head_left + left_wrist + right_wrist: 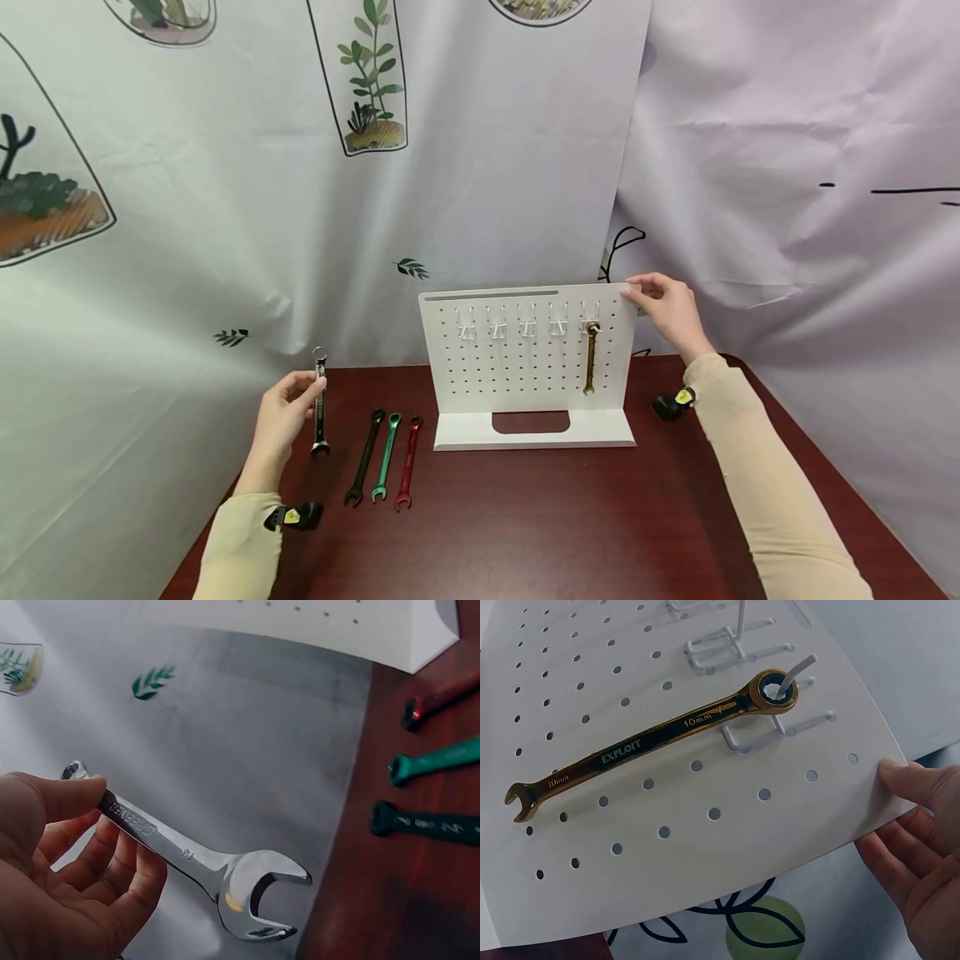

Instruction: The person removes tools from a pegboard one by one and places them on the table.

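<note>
My left hand (283, 410) pinches a chrome combination wrench (320, 408) between thumb and fingers, ring end up and open jaw down, left of the other wrenches. In the left wrist view that chrome wrench (180, 844) crosses the palm side of the fingers. A white pegboard stand (525, 367) stands upright on the table; my right hand (670, 312) grips its top right corner, thumb in front and fingers behind. From the rightmost hook hangs a gold wrench (652, 739) marked 10mm, by its ring end.
Black (365, 458), green (387, 458) and red (408, 464) wrenches lie side by side on the dark red table (540, 517), left of the stand. Several white wire hooks (528, 321) on the pegboard hold nothing. A printed white curtain (495, 192) hangs close behind.
</note>
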`<state>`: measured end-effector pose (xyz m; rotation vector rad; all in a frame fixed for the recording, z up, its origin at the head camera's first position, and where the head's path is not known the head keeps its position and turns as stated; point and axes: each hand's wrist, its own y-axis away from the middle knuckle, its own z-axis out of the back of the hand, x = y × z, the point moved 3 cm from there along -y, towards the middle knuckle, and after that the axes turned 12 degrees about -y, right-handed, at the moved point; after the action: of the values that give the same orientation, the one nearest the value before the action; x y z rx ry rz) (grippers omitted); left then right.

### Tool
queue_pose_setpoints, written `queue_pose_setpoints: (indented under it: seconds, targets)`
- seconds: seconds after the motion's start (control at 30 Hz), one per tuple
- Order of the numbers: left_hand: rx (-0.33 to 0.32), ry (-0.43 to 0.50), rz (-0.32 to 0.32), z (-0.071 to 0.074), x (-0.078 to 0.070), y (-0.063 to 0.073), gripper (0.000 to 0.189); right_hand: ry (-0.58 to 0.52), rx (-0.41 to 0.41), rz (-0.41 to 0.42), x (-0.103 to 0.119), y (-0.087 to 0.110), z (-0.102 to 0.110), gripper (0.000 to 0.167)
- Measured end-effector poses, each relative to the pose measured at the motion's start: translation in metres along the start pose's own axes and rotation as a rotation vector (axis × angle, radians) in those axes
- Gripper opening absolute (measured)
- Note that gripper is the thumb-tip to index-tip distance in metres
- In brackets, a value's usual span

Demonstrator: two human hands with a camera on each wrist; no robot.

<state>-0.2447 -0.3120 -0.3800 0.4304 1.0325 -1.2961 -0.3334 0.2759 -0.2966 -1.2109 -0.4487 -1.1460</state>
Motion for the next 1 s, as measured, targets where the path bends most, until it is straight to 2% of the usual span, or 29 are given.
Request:
queue_pose_setpoints:
  seconds: [0.17,0.4,0.63,1.0]
  targets:
    - [0.056,-0.07,0.026,-0.004,0.014,-0.001,0.038,-0.003,-0.001,-0.005,0.0,0.001,0.0,0.047]
    - [0.105,-0.12,0.051,-0.014,0.028,-0.001,0.037,-0.006,0.003,-0.003,0.002,0.0,0.0,0.046]
    - [0.125,-0.206,0.058,-0.021,0.041,-0.001,0.034,-0.004,0.001,-0.007,0.0,0.001,-0.001,0.046]
    - [0.159,-0.231,0.074,-0.032,0.063,-0.002,0.028,-0.005,-0.005,0.002,-0.001,-0.001,-0.001,0.045]
